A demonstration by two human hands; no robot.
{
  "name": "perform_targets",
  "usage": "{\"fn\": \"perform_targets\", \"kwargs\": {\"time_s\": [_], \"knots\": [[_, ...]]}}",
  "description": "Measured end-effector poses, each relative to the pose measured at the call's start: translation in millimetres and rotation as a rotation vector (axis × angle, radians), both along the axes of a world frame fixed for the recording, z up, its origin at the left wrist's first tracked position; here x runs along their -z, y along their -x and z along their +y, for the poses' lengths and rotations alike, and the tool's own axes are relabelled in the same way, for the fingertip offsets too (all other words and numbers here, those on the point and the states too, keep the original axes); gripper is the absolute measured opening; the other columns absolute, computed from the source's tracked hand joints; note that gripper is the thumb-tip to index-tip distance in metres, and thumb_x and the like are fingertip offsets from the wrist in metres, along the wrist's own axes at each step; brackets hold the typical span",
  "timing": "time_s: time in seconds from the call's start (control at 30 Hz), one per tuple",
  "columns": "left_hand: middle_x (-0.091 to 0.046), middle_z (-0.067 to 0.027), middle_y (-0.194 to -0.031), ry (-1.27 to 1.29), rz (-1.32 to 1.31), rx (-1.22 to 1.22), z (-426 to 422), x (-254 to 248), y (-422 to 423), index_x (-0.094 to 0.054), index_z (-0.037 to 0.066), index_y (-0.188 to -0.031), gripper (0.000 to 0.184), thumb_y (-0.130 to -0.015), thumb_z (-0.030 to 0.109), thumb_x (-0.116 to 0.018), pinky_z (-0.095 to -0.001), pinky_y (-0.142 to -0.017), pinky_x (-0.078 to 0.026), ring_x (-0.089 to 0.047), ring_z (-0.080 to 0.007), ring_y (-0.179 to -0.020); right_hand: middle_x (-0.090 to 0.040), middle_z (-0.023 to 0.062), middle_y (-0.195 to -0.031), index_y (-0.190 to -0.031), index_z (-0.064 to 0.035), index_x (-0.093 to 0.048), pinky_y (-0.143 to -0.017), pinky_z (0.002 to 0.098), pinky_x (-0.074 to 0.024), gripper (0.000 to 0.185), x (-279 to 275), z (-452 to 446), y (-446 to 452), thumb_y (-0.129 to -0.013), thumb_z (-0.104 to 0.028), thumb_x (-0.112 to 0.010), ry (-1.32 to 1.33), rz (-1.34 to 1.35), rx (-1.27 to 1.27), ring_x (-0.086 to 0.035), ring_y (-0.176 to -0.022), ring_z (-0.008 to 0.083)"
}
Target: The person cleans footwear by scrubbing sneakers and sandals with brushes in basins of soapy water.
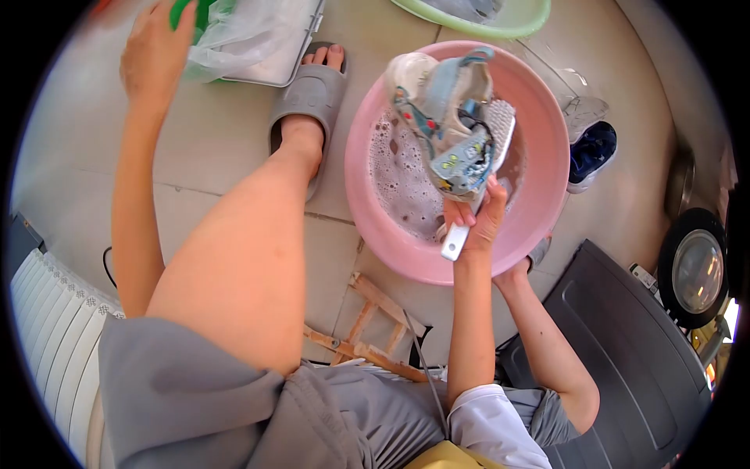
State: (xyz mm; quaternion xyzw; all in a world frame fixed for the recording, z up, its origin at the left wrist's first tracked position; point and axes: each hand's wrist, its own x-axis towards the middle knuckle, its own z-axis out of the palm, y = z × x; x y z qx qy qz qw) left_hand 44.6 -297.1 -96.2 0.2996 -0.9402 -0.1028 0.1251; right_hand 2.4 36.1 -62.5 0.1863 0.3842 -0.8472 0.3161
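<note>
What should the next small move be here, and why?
Probably bring the left hand across to take the patterned footwear, freeing the right hand to work the white brush: the right holds both above the sudsy water, while the left is off by the plastic bag, its grip unclear.

Wears loose grey shorts point(195, 383), a white sleeve point(496, 426) at near right, and grey open-toed slides point(306, 98) with a broad, smooth strap across each; shows a yellow patch point(453, 456) at the near edge.
</note>
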Motion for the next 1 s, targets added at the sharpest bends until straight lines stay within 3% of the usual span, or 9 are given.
{"fn": "perform_targets", "kwargs": {"time_s": [0.1, 0.23, 0.33, 0.5, 0.57, 0.7, 0.77, 0.9, 1.0], "knots": [[-0.045, -0.0075, -0.117, -0.077, -0.325, 0.371, 97, 51, 25, -0.039, 0.012, -0.121, 0.037, -0.086, 0.022, -0.036, -0.0261, -0.091, -0.037, -0.042, -0.0192, -0.109, -0.056, 0.0033, -0.072, -0.087, -0.0058, -0.049, -0.03, 0.0177, -0.0283, 0.022, -2, 20, 4, -0.08, -0.026, -0.053, -0.057, 0.032, 0.024, -0.033, -0.033, 0.0036], [-0.054, -0.0132, -0.112, -0.743, -0.452, 1.115, 114, -20, 74, -0.06, 0.01, -0.1, 0.027, -0.074, 0.017, -0.06, -0.0364, -0.081, -0.046, -0.056, -0.029, -0.092, -0.053, -0.0001, -0.063, -0.083, -0.0077, -0.05, -0.032, 0.0181, -0.0304, 0.02, -1, 46, 11, -0.081, -0.027, -0.053, -0.127, 0.137, 0.016, -0.034, -0.033, 0.0053], [-0.055, -0.0138, -0.109, -0.389, -0.533, 1.285, 136, 20, 84, -0.06, 0.011, -0.103, 0.033, -0.072, 0.021, -0.063, -0.0361, -0.081, -0.045, -0.056, -0.0287, -0.096, -0.053, 0.0007, -0.064, -0.087, -0.0051, -0.049, -0.031, 0.0183, -0.0295, 0.024, -2, 59, 13, -0.08, -0.028, -0.053, -0.067, 0.052, 0.108, -0.032, -0.033, 0.0049], [-0.059, -0.0145, -0.099, -0.146, -0.679, 1.335, 147, 105, 70, -0.062, 0.01, -0.098, 0.034, -0.068, 0.024, -0.067, -0.0352, -0.079, -0.047, -0.058, -0.0285, -0.092, -0.054, 0.0017, -0.067, -0.09, -0.0055, -0.049, -0.03, 0.0181, -0.0302, 0.025, 9, 65, 4, -0.077, -0.026, -0.056, -0.082, 0.018, 0.085, -0.033, -0.033, 0.0043], [-0.062, -0.0139, -0.088, -0.608, -0.411, 1.106, 148, 114, 83, -0.063, 0.006, -0.092, 0.026, -0.07, 0.02, -0.063, -0.0335, -0.073, -0.048, -0.061, -0.0257, -0.081, -0.054, 0.0018, -0.069, -0.095, -0.0073, -0.048, -0.029, 0.0182, -0.0306, 0.025, 9, 63, 0, -0.077, -0.024, -0.055, -0.158, -0.03, 0.089, -0.032, -0.033, 0.0044], [-0.064, -0.0119, -0.085, -1.181, -0.536, 0.702, 143, 18, 119, -0.063, -0.001, -0.087, 0.017, -0.076, 0.008, -0.052, -0.0296, -0.069, -0.049, -0.063, -0.0182, -0.076, -0.052, 0.0027, -0.075, -0.119, -0.0086, -0.037, -0.03, 0.0161, -0.0308, 0.045, 18, 58, -6, -0.078, -0.021, -0.053, -0.104, -0.023, -0.045, -0.033, -0.035, 0.0034], [-0.064, -0.0109, -0.091, -1.564, -0.216, 0.752, 142, -4, 119, -0.062, -0.004, -0.088, 0.023, -0.074, 0.0, -0.044, -0.0269, -0.074, -0.048, -0.061, -0.0149, -0.085, -0.052, 0.0022, -0.073, -0.12, -0.0087, -0.037, -0.029, 0.0161, -0.0309, 0.049, 22, 51, -7, -0.077, -0.02, -0.054, -0.1, -0.056, -0.047, -0.032, -0.034, 0.0035], [-0.063, -0.0125, -0.095, -1.673, -0.515, 1.095, 153, -50, 113, -0.062, -0.006, -0.096, 0.033, -0.071, -0.002, -0.041, -0.0271, -0.081, -0.046, -0.061, -0.0177, -0.091, -0.052, 0.0015, -0.068, -0.125, -0.0086, -0.034, -0.026, 0.0165, -0.0302, 0.057, 19, 40, -7, -0.074, -0.021, -0.057, -0.102, -0.095, -0.08, -0.031, -0.031, 0.0034], [-0.064, -0.0132, -0.093, -1.378, -0.335, 1.236, 156, -64, 103, -0.061, -0.004, -0.098, 0.031, -0.073, 0.003, -0.045, -0.0275, -0.079, -0.047, -0.061, -0.0189, -0.088, -0.051, 0.0015, -0.066, -0.126, -0.0068, -0.034, -0.026, 0.0161, -0.0302, 0.066, 19, 35, -8, -0.07, -0.027, -0.061, -0.149, -0.034, -0.183, -0.031, -0.03, 0.0028]]}}
